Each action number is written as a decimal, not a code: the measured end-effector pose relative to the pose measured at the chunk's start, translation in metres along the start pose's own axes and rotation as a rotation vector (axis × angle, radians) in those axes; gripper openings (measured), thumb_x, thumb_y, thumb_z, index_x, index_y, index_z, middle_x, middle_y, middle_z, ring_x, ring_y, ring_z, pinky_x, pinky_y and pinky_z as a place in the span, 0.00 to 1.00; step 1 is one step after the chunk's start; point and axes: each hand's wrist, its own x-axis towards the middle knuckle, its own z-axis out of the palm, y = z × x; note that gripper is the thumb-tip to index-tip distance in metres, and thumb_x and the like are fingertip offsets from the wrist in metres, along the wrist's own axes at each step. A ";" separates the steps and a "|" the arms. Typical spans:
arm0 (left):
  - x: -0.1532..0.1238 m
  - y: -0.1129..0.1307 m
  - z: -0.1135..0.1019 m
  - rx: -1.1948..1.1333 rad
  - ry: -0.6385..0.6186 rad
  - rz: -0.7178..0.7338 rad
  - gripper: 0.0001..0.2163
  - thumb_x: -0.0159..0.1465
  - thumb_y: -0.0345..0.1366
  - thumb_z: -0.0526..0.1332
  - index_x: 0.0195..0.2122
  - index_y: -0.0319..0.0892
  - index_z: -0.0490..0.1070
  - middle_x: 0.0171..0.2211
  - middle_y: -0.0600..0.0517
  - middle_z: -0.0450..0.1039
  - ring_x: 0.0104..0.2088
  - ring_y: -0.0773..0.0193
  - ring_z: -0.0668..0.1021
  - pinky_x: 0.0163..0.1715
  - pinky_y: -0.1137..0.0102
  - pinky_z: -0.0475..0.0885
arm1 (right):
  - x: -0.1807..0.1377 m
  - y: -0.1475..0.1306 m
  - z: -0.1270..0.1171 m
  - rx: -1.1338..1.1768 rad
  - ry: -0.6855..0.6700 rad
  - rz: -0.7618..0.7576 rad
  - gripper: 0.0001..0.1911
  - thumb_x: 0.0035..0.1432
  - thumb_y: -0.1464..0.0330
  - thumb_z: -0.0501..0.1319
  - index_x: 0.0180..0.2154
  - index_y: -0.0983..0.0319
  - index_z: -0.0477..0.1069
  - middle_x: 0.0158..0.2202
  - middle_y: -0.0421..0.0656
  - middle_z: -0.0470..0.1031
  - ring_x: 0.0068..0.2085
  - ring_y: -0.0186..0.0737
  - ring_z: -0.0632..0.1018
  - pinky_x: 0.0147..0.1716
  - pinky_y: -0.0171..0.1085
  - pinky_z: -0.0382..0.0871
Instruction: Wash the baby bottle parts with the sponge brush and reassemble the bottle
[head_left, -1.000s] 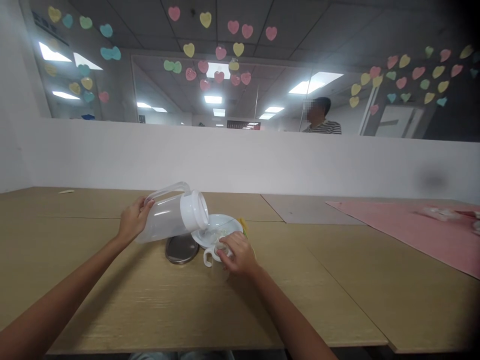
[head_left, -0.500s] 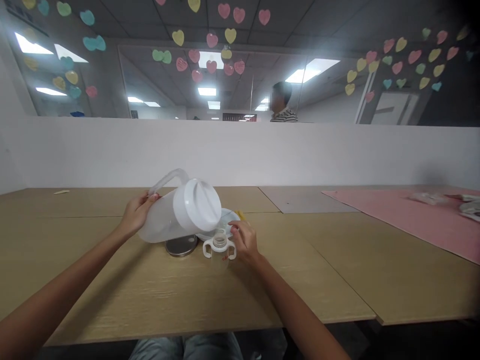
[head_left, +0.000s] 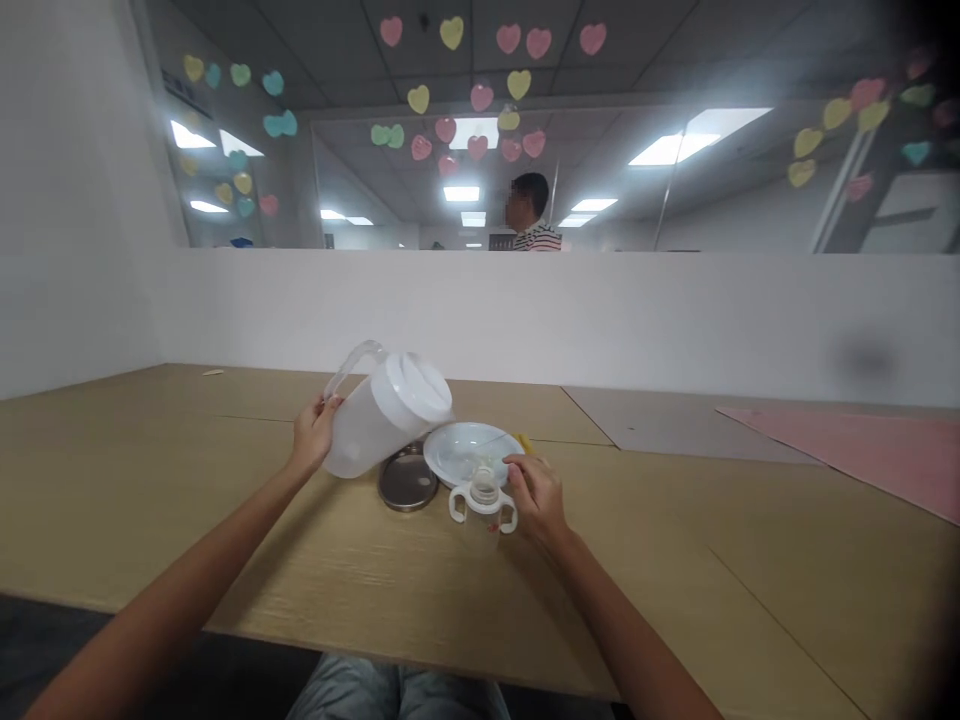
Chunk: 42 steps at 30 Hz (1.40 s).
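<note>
- Left hand (head_left: 313, 432) is wrapped around the back of a big see-through jug (head_left: 382, 412), down by its handle.
- That jug is tipped over to the right and is up off the table, so only the hand holds it.
- On the jug sits a white lid (head_left: 417, 384), and it points up and to the right, over the far edge of the plate.
- Right hand (head_left: 537, 497) has its fingers curled on the side of a small baby cup (head_left: 484, 508).
- This little cup stands up straight on the wooden table (head_left: 225, 540), close to the near edge.
- It is clear, with a white top and two white handles, one on each side, and a bit of red print low on its front.
- Just behind the cup lies a white plate (head_left: 469, 452), flat on the table, with something small and pale on it that is too blurry to make out.
- Next to the plate, on the left, lies a round metal lid (head_left: 407, 484), right under the tipped jug.
- A small yellow thing (head_left: 524, 441) peeks out at the plate's right edge, just past the right hand.
- Far to the right a pink mat (head_left: 885, 450) covers a part of the table.
- Behind the low white wall (head_left: 675, 320) a person in a striped shirt (head_left: 534, 215) stands well away.
- Paper hearts (head_left: 480, 98) in many colours are stuck on the glass above the wall.
</note>
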 end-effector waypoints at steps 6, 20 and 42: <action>-0.018 -0.055 0.002 -0.012 0.457 -0.184 0.18 0.58 0.48 0.49 0.34 0.38 0.67 0.29 0.50 0.70 0.31 0.63 0.73 0.32 0.70 0.68 | 0.001 0.004 0.002 -0.002 0.024 -0.026 0.14 0.61 0.62 0.50 0.34 0.60 0.72 0.27 0.42 0.75 0.31 0.40 0.74 0.38 0.41 0.66; -0.034 -0.083 0.013 -0.026 0.600 -0.356 0.12 0.60 0.42 0.49 0.34 0.38 0.64 0.29 0.52 0.66 0.33 0.60 0.71 0.32 0.66 0.67 | 0.003 0.007 0.000 0.002 0.089 0.132 0.18 0.61 0.60 0.50 0.32 0.62 0.73 0.27 0.43 0.74 0.32 0.39 0.73 0.36 0.36 0.65; -0.040 -0.099 0.015 0.061 0.587 -0.409 0.09 0.59 0.41 0.54 0.27 0.42 0.59 0.25 0.51 0.64 0.35 0.52 0.73 0.33 0.62 0.66 | -0.001 0.059 -0.002 -0.539 -0.460 0.724 0.05 0.49 0.68 0.60 0.30 0.62 0.73 0.32 0.50 0.77 0.34 0.44 0.77 0.28 0.33 0.60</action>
